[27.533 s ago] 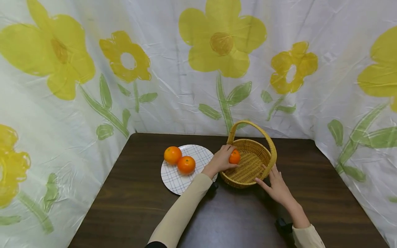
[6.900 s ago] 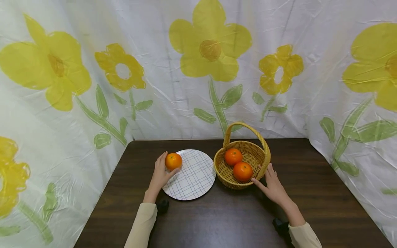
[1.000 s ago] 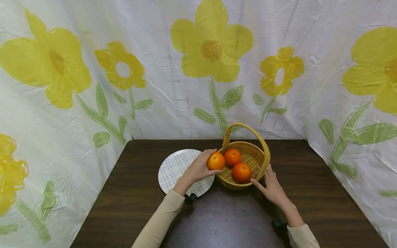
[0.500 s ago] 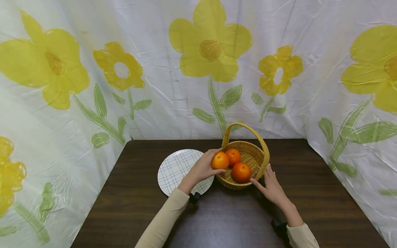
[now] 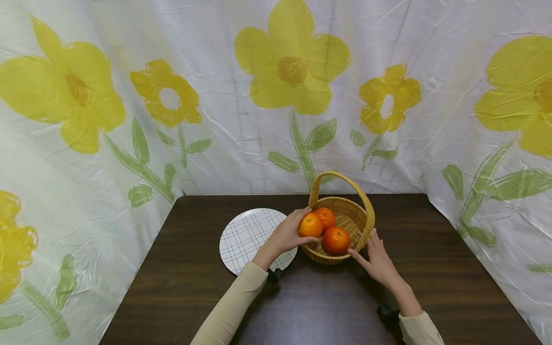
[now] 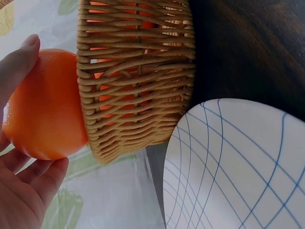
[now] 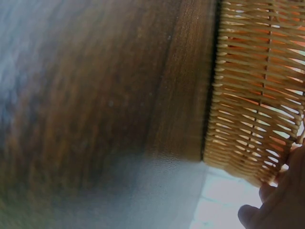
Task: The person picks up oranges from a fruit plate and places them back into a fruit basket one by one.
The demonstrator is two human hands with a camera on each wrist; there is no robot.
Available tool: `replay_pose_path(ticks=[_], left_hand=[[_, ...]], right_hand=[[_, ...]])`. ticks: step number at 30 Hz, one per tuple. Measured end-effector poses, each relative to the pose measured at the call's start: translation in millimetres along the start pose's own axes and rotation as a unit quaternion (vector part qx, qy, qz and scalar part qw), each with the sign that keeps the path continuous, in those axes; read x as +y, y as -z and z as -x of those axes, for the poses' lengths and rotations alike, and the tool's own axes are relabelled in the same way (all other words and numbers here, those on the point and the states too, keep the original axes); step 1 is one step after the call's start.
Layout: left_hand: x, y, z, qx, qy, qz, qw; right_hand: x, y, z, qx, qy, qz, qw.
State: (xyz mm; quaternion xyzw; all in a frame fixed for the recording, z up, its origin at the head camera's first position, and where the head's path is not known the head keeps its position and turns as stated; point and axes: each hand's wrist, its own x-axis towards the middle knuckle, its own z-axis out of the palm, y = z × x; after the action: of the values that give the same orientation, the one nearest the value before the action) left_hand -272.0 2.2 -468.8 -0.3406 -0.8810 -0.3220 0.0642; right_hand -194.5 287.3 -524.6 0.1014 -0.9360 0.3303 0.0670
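Observation:
My left hand (image 5: 286,235) holds an orange (image 5: 310,225) between thumb and fingers at the left rim of the wicker basket (image 5: 319,256). In the left wrist view this orange (image 6: 45,105) is level with the rim, against the outer weave (image 6: 138,76) as seen from there. Two more oranges, one at the back (image 5: 325,217) and one in front (image 5: 336,239), lie inside. On the basket's right side my right hand (image 5: 381,263) holds the rim by the handle's foot, thumb in front and a fingertip over the edge. The right wrist view shows only part of that hand (image 7: 281,200).
Left of the basket lies a round white plate (image 5: 246,239) with blue grid lines, partly under my left forearm. The basket's tall handle (image 5: 345,177) arches over it. A dark wooden table (image 5: 181,287) bears everything; a flower-printed curtain (image 5: 241,143) hangs behind.
Over the last second my left hand has carried its orange slightly right, from the rim's outside to over it. Earlier this orange was on the plate. The right hand stays put.

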Motion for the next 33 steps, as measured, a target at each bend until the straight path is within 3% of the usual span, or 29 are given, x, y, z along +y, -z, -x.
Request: replay_pose_path(ticks=[9,18,33], left_hand=[[0.8,-7.1,-1.9,-0.024,0.005,-0.01,0.9996],[-1.7,-15.1,0.9,-0.027,-0.015,-0.035,0.9989],[-1.4,-17.6,0.7,-0.036,-0.01,-0.046,0.9982]], right_hand=[[0.4,0.8,1.9,-0.003,-0.002,0.001,1.0],[-1.4,1.5,2.1,-0.005,-0.009,0.002,1.0],[-1.2,0.6,-0.4,0.005,0.002,0.006,1.0]])
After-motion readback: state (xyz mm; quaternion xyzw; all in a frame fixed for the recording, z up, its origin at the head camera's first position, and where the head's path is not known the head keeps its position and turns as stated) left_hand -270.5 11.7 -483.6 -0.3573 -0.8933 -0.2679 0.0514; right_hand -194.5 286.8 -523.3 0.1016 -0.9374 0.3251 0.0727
